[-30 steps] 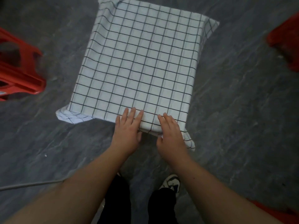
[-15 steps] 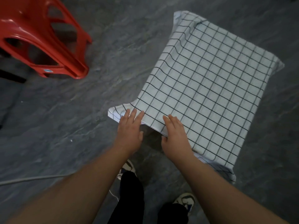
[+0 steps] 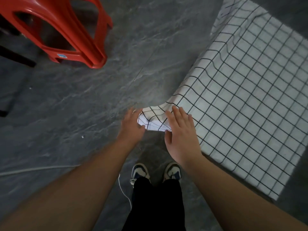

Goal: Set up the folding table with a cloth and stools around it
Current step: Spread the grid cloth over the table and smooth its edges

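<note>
Cloth: we see the white cloth [image 3: 246, 100] with its black grid spread flat over the table on the right, its near-left corner hanging off the edge in a loose fold.
Table: hidden under the cloth; we can make out only its flat shape and straight edges.
Left hand: our left hand [image 3: 131, 129] reaches out beside the hanging corner, fingers straight and a little apart; it looks to touch the corner's edge, though blur keeps us from being sure. It holds nothing.
Right hand: our right hand [image 3: 181, 132] is flat, fingers stretched and spread, over the near edge of the cloth just right of the hanging corner. We cannot tell whether it presses the cloth or hovers just above it.
Stool: a red plastic stool [image 3: 66, 30] stands on the floor at upper left, well apart from the table.
Floor: dark grey, stone-patterned floor [image 3: 83, 105]; a thin pale cord [image 3: 38, 169] lies across it at left.
Feet: our two shoes [image 3: 140, 171] stand side by side, close to the table's near-left corner.
</note>
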Demonstrator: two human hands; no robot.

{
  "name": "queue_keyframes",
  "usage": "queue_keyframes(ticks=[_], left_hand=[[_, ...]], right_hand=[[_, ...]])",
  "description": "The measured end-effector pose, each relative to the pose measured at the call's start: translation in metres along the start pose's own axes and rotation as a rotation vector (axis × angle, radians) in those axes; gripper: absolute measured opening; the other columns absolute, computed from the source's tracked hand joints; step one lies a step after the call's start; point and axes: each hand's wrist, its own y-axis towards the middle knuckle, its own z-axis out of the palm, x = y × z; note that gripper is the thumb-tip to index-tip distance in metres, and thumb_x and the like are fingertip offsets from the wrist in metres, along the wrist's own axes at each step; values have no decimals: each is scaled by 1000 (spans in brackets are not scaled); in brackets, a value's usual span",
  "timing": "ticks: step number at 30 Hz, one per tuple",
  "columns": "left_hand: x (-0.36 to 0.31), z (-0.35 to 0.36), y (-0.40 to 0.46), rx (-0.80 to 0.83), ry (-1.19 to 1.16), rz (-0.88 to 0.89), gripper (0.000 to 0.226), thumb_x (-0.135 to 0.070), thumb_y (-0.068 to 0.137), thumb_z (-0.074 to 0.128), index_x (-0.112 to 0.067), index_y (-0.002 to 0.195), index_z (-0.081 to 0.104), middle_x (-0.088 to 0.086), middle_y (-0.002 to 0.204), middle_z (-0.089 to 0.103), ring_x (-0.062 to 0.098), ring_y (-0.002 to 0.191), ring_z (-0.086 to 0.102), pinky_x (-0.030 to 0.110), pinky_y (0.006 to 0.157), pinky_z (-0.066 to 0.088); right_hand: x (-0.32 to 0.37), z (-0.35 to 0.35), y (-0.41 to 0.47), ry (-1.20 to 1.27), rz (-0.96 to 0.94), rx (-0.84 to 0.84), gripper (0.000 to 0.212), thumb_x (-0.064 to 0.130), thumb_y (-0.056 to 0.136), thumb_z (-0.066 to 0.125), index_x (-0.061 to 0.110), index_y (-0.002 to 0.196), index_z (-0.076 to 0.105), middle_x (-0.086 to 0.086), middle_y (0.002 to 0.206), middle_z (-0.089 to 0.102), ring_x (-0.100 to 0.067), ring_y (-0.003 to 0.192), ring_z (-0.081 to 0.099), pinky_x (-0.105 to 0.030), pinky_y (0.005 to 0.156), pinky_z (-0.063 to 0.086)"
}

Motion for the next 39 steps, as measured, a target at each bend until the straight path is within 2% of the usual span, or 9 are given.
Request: queue_keyframes(ticks=[7, 10, 14, 19, 22, 25, 29, 34, 39], left_hand=[[7, -1, 39, 139, -65, -15, 62, -12, 83, 69, -34, 139, 53, 10, 159, 29, 25, 147, 25, 37, 118, 23], [6, -7, 45, 195, 14, 6, 44, -21, 85, 68, -40, 124, 64, 0, 140, 55, 22, 133, 46, 42, 111, 34], [11, -14, 39, 15, 152, -52, 17, -41, 90, 64, -45, 105, 71, -5, 114, 65, 19, 114, 56, 42, 98, 43], [12, -14, 51, -53, -84, -123, 25, -16, 84, 70, -41, 80, 69, 1, 113, 61, 23, 104, 60, 40, 93, 50], [1, -1, 49, -61, 81, -122, 39, -12, 84, 68, -40, 111, 66, 5, 146, 38, 31, 133, 37, 49, 107, 39], [-12, 6, 34, -22, 236, 199, 77, -9, 80, 67, -44, 142, 37, -3, 161, 7, 28, 148, 9, 57, 115, 20], [-26, 13, 14, -33, 397, 609, 60, -16, 88, 61, -32, 143, 44, -5, 152, 43, 23, 148, 23, 69, 114, 9], [-33, 13, 31, 184, 493, 474, 44, -23, 98, 51, -40, 138, 51, -13, 142, 54, 15, 145, 30, 51, 120, -2], [-28, 16, 42, 276, 419, 248, 41, -31, 95, 54, -53, 130, 54, -2, 120, 69, 24, 112, 62, 41, 97, 48]], right_hand=[[-12, 21, 1, -124, -21, -17, 65, 25, 97, 51, 23, 156, 24, -6, 165, 17, -23, 154, 6, -51, 123, 7], [-6, 19, 4, -151, -11, -45, 66, 25, 93, 54, 27, 154, 29, -6, 164, 22, -26, 152, 13, -54, 121, 13], [-1, 14, 8, -184, -8, -92, 59, 23, 92, 59, 32, 147, 40, -5, 160, 32, -28, 147, 25, -55, 117, 21], [-4, 16, 11, -196, 5, -129, 60, 19, 88, 64, 35, 142, 44, -2, 156, 36, -26, 145, 28, -51, 116, 21], [-5, 18, 11, -187, 4, -155, 62, 18, 86, 65, 34, 141, 44, -1, 156, 36, -26, 144, 28, -51, 116, 21], [-5, 18, 9, -183, 9, -147, 65, 18, 86, 63, 32, 146, 41, -1, 157, 34, -25, 146, 26, -52, 116, 21], [-6, 17, 9, -166, 13, -146, 72, 18, 86, 62, 24, 152, 33, 0, 158, 33, -24, 146, 26, -51, 118, 20], [-15, 19, 5, -168, -27, -114, 78, 11, 85, 59, 23, 156, 27, 1, 163, 25, -23, 150, 20, -51, 119, 18], [-22, 23, 3, -161, -60, -59, 83, 9, 87, 58, 22, 158, 18, 0, 166, 16, -23, 153, 8, -50, 122, 11]])
